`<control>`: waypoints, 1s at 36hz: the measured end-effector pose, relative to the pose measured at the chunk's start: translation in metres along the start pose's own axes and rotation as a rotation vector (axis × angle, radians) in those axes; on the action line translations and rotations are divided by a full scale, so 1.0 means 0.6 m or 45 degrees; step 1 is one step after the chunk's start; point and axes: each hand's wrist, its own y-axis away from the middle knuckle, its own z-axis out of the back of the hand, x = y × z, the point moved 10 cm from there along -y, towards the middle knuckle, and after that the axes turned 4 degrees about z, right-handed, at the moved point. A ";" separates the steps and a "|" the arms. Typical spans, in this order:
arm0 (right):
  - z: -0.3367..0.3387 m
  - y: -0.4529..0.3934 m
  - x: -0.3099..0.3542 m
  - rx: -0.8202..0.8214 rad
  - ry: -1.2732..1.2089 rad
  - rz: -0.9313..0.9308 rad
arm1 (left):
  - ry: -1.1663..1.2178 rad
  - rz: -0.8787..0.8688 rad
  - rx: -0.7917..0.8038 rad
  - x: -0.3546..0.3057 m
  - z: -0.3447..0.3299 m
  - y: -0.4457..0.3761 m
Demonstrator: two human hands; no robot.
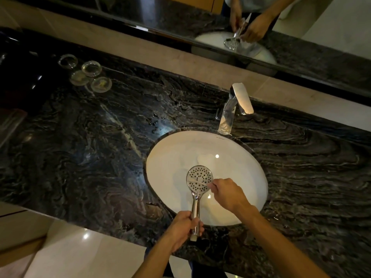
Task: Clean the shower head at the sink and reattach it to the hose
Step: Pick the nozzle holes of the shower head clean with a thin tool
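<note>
Dark marble surface; white oval sink; chrome shower head over the basin, face up. Left hand fingers clenched round its handle; right hand fingers pinch a thin brush lying across the face.

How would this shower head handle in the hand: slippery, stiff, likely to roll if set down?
The shower head looks chromed and glossy, so it is probably slick, more so wet; the left hand wraps its handle fully. It appears rigid, holding straight over the sink while the right hand works across its face. Laid down, the round handle might roll.
</note>
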 end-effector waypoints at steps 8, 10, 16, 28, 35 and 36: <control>0.054 -0.013 -0.003 -0.168 0.085 -0.061 | -0.033 -0.017 0.023 -0.001 0.000 -0.001; 0.045 -0.013 0.002 -0.136 0.098 -0.047 | -0.036 -0.016 0.022 0.000 0.000 0.001; 0.001 0.006 0.000 0.018 0.099 -0.015 | -0.028 -0.010 0.015 -0.005 -0.001 0.000; 0.007 0.018 -0.036 -0.020 -0.008 -0.038 | -0.040 -0.019 0.001 -0.003 0.002 0.001; 0.032 0.009 -0.051 -0.159 -0.048 -0.052 | -0.057 -0.046 0.039 -0.010 -0.004 0.008; 0.040 0.006 -0.054 -0.203 -0.058 -0.072 | -0.063 -0.046 0.040 -0.009 -0.003 0.009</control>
